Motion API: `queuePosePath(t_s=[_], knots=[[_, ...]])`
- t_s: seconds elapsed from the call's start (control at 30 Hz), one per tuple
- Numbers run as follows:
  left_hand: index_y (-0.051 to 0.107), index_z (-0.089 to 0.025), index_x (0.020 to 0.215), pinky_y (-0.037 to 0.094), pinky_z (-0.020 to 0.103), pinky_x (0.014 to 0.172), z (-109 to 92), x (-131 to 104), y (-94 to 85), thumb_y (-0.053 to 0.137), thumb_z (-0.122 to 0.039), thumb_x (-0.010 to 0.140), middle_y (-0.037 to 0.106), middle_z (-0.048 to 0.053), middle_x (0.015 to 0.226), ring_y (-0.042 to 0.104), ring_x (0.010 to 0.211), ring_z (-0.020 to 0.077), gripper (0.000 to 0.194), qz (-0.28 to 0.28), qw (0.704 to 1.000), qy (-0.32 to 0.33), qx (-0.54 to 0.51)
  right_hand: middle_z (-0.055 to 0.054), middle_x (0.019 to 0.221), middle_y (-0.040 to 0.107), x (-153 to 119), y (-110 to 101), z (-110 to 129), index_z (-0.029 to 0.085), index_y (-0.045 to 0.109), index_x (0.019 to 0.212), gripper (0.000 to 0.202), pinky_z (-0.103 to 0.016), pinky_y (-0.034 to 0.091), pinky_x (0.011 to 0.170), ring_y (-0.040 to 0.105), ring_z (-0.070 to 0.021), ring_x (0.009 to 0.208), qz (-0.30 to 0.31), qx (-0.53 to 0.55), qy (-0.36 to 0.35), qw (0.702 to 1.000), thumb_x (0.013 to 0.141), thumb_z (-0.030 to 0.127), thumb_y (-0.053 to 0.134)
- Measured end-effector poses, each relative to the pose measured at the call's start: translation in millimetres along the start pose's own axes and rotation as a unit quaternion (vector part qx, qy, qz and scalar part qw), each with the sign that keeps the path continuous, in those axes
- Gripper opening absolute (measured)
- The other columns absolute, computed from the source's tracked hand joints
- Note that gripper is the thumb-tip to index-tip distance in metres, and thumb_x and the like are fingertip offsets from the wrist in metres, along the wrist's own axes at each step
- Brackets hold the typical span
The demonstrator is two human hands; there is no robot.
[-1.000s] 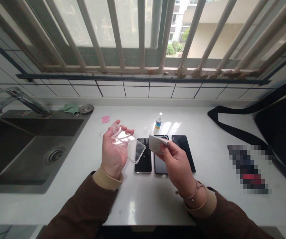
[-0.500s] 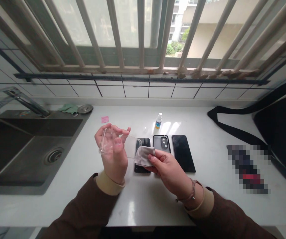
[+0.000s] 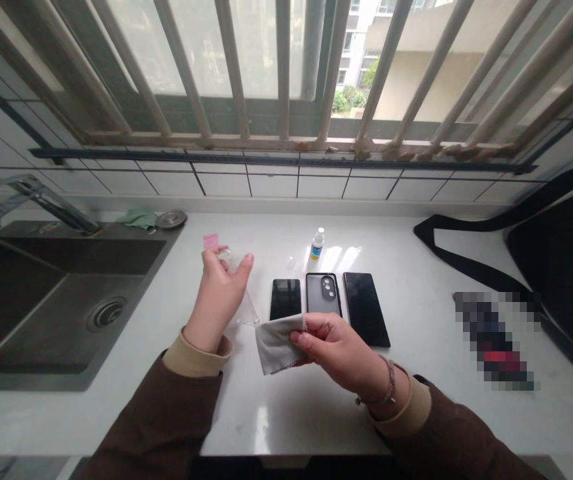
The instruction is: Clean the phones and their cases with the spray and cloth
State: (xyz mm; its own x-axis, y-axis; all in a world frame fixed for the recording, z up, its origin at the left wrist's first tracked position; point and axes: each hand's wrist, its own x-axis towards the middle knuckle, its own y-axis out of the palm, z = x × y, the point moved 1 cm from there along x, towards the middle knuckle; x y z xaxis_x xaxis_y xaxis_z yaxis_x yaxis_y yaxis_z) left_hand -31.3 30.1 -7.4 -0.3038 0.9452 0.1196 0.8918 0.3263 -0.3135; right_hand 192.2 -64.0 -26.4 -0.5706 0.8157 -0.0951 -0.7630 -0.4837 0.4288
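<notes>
A clear phone case (image 3: 248, 308) is held by my left hand (image 3: 224, 290), its lower end sticking out to the right of the palm. The thumb is raised and the other fingers curl behind the case. My right hand (image 3: 334, 347) pinches a grey cloth (image 3: 277, 343) between thumb and fingers, and the cloth hangs down to the left. Behind the hands lie a black phone (image 3: 285, 297), a dark case with a camera cutout (image 3: 319, 297) and a larger black phone (image 3: 366, 310). Cloth and clear case are apart.
A small white bottle (image 3: 317, 244) stands behind the phones, and a pink note (image 3: 210, 241) lies behind my left hand. At the left is a sink (image 3: 79, 383) with a faucet (image 3: 56, 210). A black bag strap (image 3: 476, 257) and a pixelated object (image 3: 496, 343) are at the right.
My left hand has turned over with the clear case, which now points down. The cloth has come away from the case and hangs lower, uncovering more of the black phone.
</notes>
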Motion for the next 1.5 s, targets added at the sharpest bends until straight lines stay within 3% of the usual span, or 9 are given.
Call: queuePosePath(t_s=[0.1, 0.2, 0.37, 0.6, 0.83, 1.07, 1.23, 1.37, 1.5], knots=[[0.043, -0.013, 0.146, 0.045, 0.059, 0.117, 6.0, -1.8, 4.7, 0.081, -0.046, 0.085, 0.054, 0.023, 0.14, 0.056, 0.135, 0.0408, 0.079, 0.026, 0.978, 0.038, 0.203, -0.004, 0.087, 0.075, -2.6, 4.7, 2.6, 0.014, 0.083, 0.11, 0.038, -0.034, 0.065, 0.085, 0.072, -0.0149, 0.078, 0.045, -0.049, -0.005, 0.998, 0.099, 0.05, 0.077], [0.037, -0.01, 0.154, 0.039, 0.057, 0.125, 10.4, -4.3, 9.2, 0.08, -0.048, 0.086, 0.047, 0.028, 0.152, 0.045, 0.15, 0.0441, 0.09, 0.064, 0.959, 0.067, 0.268, -0.004, 0.086, 0.074, -5.4, 8.1, 5.0, 0.014, 0.084, 0.108, 0.036, -0.031, 0.063, 0.081, 0.069, -0.0154, 0.077, 0.075, -0.126, -0.018, 0.989, 0.098, 0.048, 0.078], [0.042, -0.003, 0.154, 0.045, 0.052, 0.118, 16.6, -9.2, 16.0, 0.075, -0.042, 0.089, 0.054, 0.027, 0.137, 0.056, 0.135, 0.0429, 0.083, 0.091, 0.916, 0.091, 0.381, -0.006, 0.091, 0.077, -7.0, 9.7, 7.9, 0.014, 0.083, 0.116, 0.031, -0.031, 0.062, 0.081, 0.071, -0.017, 0.08, 0.113, -0.194, -0.045, 0.974, 0.104, 0.039, 0.069], [0.063, -0.009, 0.135, 0.049, 0.051, 0.103, 8.4, -20.3, 19.4, 0.061, -0.044, 0.097, 0.058, 0.022, 0.122, 0.059, 0.117, 0.0417, 0.051, 0.096, 0.854, 0.088, 0.504, -0.006, 0.091, 0.078, -6.5, 8.5, 5.0, 0.015, 0.084, 0.118, 0.029, -0.028, 0.06, 0.079, 0.071, -0.0167, 0.079, 0.118, -0.218, -0.056, 0.967, 0.104, 0.035, 0.068], [0.068, -0.012, 0.126, 0.05, 0.049, 0.099, 6.7, -21.2, 14.3, 0.059, -0.044, 0.097, 0.06, 0.02, 0.119, 0.058, 0.111, 0.0394, 0.044, 0.125, 0.832, 0.11, 0.53, -0.006, 0.089, 0.079, -7.5, 9.4, 7.5, 0.015, 0.084, 0.12, 0.029, -0.025, 0.059, 0.078, 0.071, -0.0158, 0.078, 0.133, -0.247, -0.058, 0.958, 0.103, 0.028, 0.064], [0.067, -0.013, 0.132, 0.052, 0.053, 0.099, 6.6, -23.1, 12.9, 0.059, -0.052, 0.1, 0.059, 0.022, 0.124, 0.059, 0.114, 0.0419, 0.051, 0.124, 0.843, 0.093, 0.516, -0.007, 0.096, 0.083, -7.2, 10.6, 8.5, 0.015, 0.083, 0.123, 0.03, -0.025, 0.059, 0.081, 0.076, -0.0168, 0.083, 0.146, -0.266, -0.06, 0.951, 0.102, 0.024, 0.064], [0.065, -0.015, 0.143, 0.05, 0.06, 0.109, -0.2, -21.4, 15.0, 0.049, -0.044, 0.107, 0.054, 0.024, 0.146, 0.055, 0.13, 0.0444, 0.049, 0.077, 0.869, 0.148, 0.465, -0.006, 0.101, 0.084, -9.6, 12.4, 11.1, 0.019, 0.081, 0.128, 0.04, -0.024, 0.059, 0.082, 0.078, -0.0163, 0.083, 0.188, -0.361, -0.111, 0.906, 0.095, 0.013, 0.061], [0.072, -0.015, 0.137, 0.036, 0.058, 0.126, 2.2, -20.5, 22.3, 0.045, -0.036, 0.11, 0.052, 0.023, 0.155, 0.045, 0.147, 0.0396, 0.044, 0.122, 0.873, 0.239, 0.407, -0.002, 0.085, 0.082, -10.8, 14.8, 6.7, 0.021, 0.081, 0.126, 0.044, -0.022, 0.059, 0.078, 0.075, -0.0151, 0.07, 0.224, -0.433, -0.145, 0.861, 0.088, 0.012, 0.061], [0.075, -0.021, 0.133, 0.026, 0.069, 0.13, 9.2, -25.0, 30.3, 0.043, -0.035, 0.111, 0.049, 0.018, 0.163, 0.034, 0.158, 0.0421, 0.041, 0.176, 0.857, 0.249, 0.416, 0.002, 0.078, 0.08, -8.6, 14.7, -0.3, 0.024, 0.081, 0.12, 0.04, -0.035, 0.051, 0.115, 0.076, -0.0161, 0.071, 0.235, -0.475, -0.175, 0.83, 0.087, 0.012, 0.06]])
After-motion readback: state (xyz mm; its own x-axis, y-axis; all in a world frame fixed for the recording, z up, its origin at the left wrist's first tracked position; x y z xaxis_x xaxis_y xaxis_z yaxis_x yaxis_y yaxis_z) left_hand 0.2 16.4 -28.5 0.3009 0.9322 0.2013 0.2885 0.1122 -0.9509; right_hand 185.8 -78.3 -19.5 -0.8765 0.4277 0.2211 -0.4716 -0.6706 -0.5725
